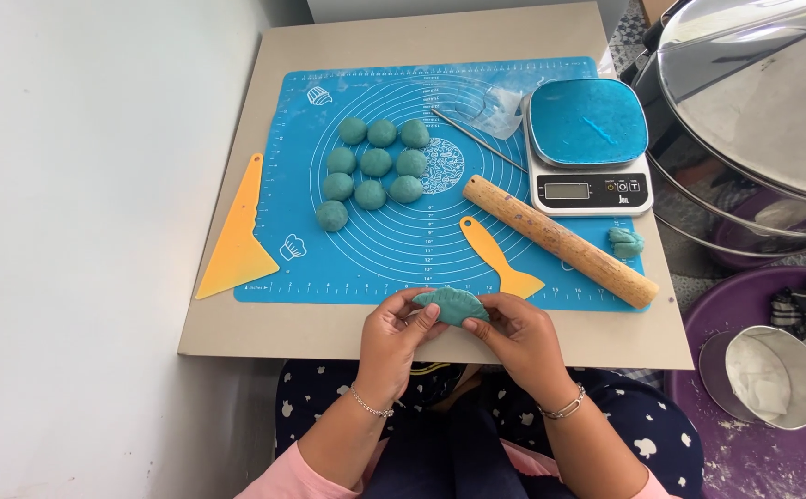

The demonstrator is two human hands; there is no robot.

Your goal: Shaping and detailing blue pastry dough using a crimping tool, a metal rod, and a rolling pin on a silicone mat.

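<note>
Both hands, left hand (394,325) and right hand (511,325), pinch a folded teal dumpling (451,304) above the counter (329,328) edge; squeezing too hard could tear its pleated seam.

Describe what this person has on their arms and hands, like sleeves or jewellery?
Both hands are bare, with no gloves. The left hand has a thin beaded silver bracelet at the wrist; the right hand has a chunkier silver link bracelet. Pink sleeves are pushed up the forearms, showing only at the bottom edge of the view. Any rings are too small to tell.
</note>
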